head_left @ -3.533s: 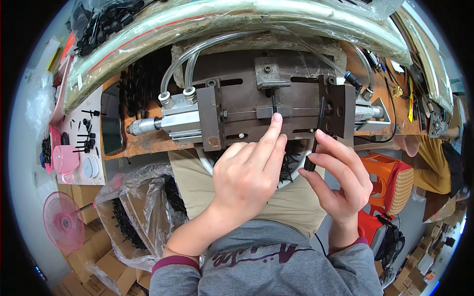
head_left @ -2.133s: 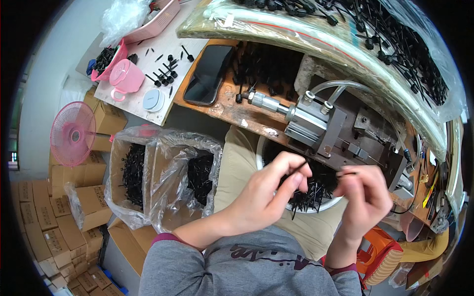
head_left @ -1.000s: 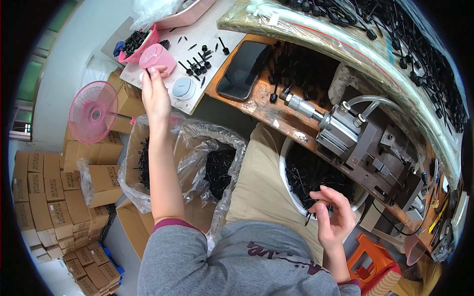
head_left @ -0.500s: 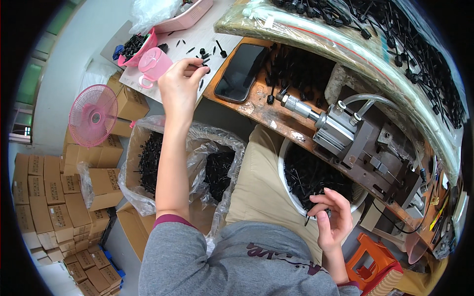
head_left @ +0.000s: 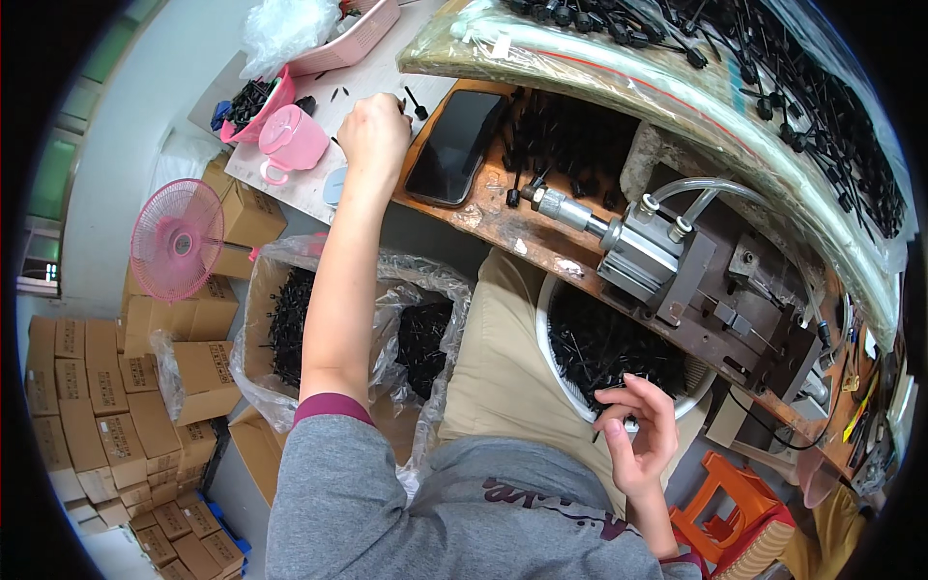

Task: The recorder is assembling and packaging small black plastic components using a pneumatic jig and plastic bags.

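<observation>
1. Cardboard boxes (head_left: 97, 406) are being kept in stacks on the floor at the left, with a pink fan (head_left: 177, 240) standing among them.
2. A pale desk (head_left: 290, 184) is being used at the upper left to carry a pink cup (head_left: 290, 142), a pink basket (head_left: 253, 101) of black parts and a few loose black pins (head_left: 414, 100).
3. The left hand (head_left: 374, 132) is being stretched out over this desk, with its fingers curled and pinched together at one of the loose pins; whether the pin is actually being gripped cannot be told.
4. A black phone (head_left: 454, 147) is lying just beside that hand, on a worn wooden desk (head_left: 503, 227).
5. A metal press (head_left: 691, 280) with a cylinder and clear hoses is being carried further right on the same wooden desk.
6. A white bowl (head_left: 551, 358) filled with black parts is being held on the lap, below the press.
7. The right hand (head_left: 643, 435) is being held at the near rim of the bowl, half open with the fingers bent, and a thin black pin (head_left: 607, 422) is being pinched between thumb and fingertips.
8. Two boxes lined with clear plastic bags (head_left: 387, 319) and filled with black parts are standing on the floor under the left arm.
9. An orange stool (head_left: 730, 507) is being seen at the lower right.
</observation>
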`<action>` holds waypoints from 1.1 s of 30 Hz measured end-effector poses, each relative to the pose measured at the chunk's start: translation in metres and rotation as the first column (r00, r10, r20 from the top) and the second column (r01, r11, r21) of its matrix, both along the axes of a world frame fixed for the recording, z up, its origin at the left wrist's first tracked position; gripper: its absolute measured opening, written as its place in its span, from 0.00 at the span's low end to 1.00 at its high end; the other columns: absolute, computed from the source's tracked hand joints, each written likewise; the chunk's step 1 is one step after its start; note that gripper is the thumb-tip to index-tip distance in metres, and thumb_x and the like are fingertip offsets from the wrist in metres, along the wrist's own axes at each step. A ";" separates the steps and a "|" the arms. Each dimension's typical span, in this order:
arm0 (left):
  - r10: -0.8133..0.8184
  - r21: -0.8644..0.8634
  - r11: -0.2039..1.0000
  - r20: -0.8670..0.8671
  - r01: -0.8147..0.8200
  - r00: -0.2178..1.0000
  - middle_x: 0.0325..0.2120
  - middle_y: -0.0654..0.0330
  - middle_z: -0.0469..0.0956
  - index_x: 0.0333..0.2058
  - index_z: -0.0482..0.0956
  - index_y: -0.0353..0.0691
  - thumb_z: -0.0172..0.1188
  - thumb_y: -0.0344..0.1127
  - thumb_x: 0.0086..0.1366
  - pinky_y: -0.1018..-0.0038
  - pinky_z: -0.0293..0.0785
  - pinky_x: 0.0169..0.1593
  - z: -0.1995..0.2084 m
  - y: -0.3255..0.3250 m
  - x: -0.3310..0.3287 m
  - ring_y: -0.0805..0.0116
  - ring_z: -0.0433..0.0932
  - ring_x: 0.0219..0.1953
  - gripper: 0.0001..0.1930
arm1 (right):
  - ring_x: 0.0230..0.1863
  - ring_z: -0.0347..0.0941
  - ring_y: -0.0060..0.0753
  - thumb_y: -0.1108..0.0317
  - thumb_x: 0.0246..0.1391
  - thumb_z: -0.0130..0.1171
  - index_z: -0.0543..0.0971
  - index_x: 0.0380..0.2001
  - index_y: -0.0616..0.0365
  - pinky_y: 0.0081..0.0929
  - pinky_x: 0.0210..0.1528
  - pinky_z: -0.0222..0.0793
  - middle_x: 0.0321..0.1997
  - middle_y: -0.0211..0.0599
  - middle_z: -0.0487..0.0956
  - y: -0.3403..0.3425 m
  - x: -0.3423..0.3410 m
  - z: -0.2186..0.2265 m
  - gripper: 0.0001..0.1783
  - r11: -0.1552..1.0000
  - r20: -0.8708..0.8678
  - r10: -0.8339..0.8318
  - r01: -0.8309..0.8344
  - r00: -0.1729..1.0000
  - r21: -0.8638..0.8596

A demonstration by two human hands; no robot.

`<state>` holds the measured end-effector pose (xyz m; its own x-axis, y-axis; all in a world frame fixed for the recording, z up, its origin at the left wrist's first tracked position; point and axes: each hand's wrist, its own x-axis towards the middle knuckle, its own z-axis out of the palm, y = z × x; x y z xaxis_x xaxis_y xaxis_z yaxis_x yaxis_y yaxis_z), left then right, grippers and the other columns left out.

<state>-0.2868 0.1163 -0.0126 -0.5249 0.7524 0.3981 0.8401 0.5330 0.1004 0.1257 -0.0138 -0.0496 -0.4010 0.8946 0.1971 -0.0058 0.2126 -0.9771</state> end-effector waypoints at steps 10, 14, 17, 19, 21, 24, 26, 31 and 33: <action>-0.104 0.442 0.895 0.076 0.060 0.992 0.27 0.58 0.83 0.40 0.84 0.37 0.68 0.38 0.58 0.76 0.74 0.37 0.076 -0.064 0.058 0.74 0.79 0.28 0.14 | 0.27 0.75 0.23 0.82 0.47 0.60 0.73 0.50 0.70 0.18 0.30 0.70 0.36 0.49 0.83 0.019 0.028 0.026 0.24 0.970 -0.019 -0.174 0.175 0.984 0.169; -0.406 0.561 0.751 -0.022 0.347 0.914 0.25 0.62 0.81 0.40 0.84 0.35 0.66 0.26 0.60 0.84 0.65 0.27 0.101 -0.065 0.123 0.82 0.69 0.23 0.09 | 0.29 0.77 0.27 0.84 0.45 0.61 0.79 0.44 0.68 0.18 0.26 0.71 0.37 0.45 0.83 0.055 0.039 0.065 0.19 0.876 0.004 -0.259 0.234 0.966 0.422; -0.630 0.515 0.638 -0.079 0.573 0.773 0.27 0.65 0.80 0.43 0.83 0.35 0.64 0.24 0.60 0.86 0.54 0.23 0.108 -0.051 0.168 0.86 0.62 0.20 0.11 | 0.30 0.79 0.30 0.83 0.45 0.62 0.80 0.41 0.66 0.21 0.27 0.73 0.37 0.42 0.83 0.062 0.049 0.079 0.16 0.802 -0.027 -0.306 0.273 0.951 0.531; -0.736 0.513 0.522 -0.134 0.681 0.664 0.26 0.64 0.81 0.42 0.84 0.36 0.64 0.22 0.59 0.84 0.51 0.20 0.109 -0.039 0.197 0.84 0.60 0.18 0.11 | 0.31 0.80 0.37 0.82 0.45 0.63 0.81 0.39 0.67 0.28 0.31 0.75 0.36 0.45 0.83 0.058 0.053 0.076 0.14 0.772 -0.056 -0.317 0.292 0.947 0.564; -0.813 0.472 0.457 -0.121 0.754 0.569 0.27 0.61 0.81 0.44 0.82 0.35 0.63 0.22 0.60 0.83 0.56 0.21 0.112 -0.041 0.210 0.81 0.67 0.21 0.13 | 0.31 0.80 0.39 0.80 0.47 0.63 0.81 0.38 0.65 0.29 0.33 0.75 0.33 0.44 0.82 0.047 0.049 0.075 0.12 0.772 -0.067 -0.327 0.308 0.943 0.556; -0.889 0.416 0.332 -0.161 0.846 0.428 0.29 0.59 0.80 0.46 0.81 0.33 0.61 0.22 0.61 0.83 0.59 0.22 0.112 -0.038 0.229 0.77 0.73 0.24 0.13 | 0.28 0.78 0.36 0.78 0.49 0.62 0.80 0.37 0.64 0.28 0.30 0.73 0.31 0.40 0.81 0.037 0.054 0.054 0.09 0.713 -0.155 -0.386 0.400 0.910 0.576; -0.916 0.377 0.311 -0.127 0.872 0.381 0.38 0.56 0.83 0.45 0.80 0.29 0.59 0.22 0.64 0.82 0.67 0.26 0.108 -0.038 0.235 0.77 0.75 0.28 0.11 | 0.24 0.75 0.34 0.78 0.51 0.61 0.80 0.36 0.62 0.27 0.27 0.70 0.29 0.37 0.79 0.029 0.059 0.041 0.08 0.774 -0.150 -0.396 0.417 0.906 0.475; -0.950 0.383 0.232 -0.107 0.894 0.292 0.37 0.55 0.82 0.46 0.79 0.28 0.58 0.22 0.65 0.81 0.70 0.30 0.099 -0.033 0.252 0.74 0.77 0.31 0.11 | 0.25 0.74 0.34 0.78 0.51 0.60 0.79 0.36 0.62 0.28 0.27 0.69 0.29 0.37 0.78 0.015 0.074 0.032 0.07 0.765 -0.132 -0.450 0.457 0.883 0.454; -0.955 0.368 0.175 -0.161 0.913 0.247 0.34 0.57 0.81 0.47 0.79 0.28 0.58 0.23 0.65 0.81 0.69 0.30 0.099 -0.033 0.259 0.74 0.76 0.30 0.12 | 0.33 0.79 0.38 0.80 0.51 0.61 0.80 0.38 0.65 0.28 0.33 0.74 0.35 0.41 0.81 0.010 0.079 0.032 0.09 0.786 -0.089 -0.443 0.434 0.892 0.441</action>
<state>-0.0278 0.0833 0.0866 0.4284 0.5381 0.7259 0.6621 -0.7336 0.1531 0.2047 -0.0038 -0.0180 0.0056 0.7950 0.6066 0.2093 0.5923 -0.7781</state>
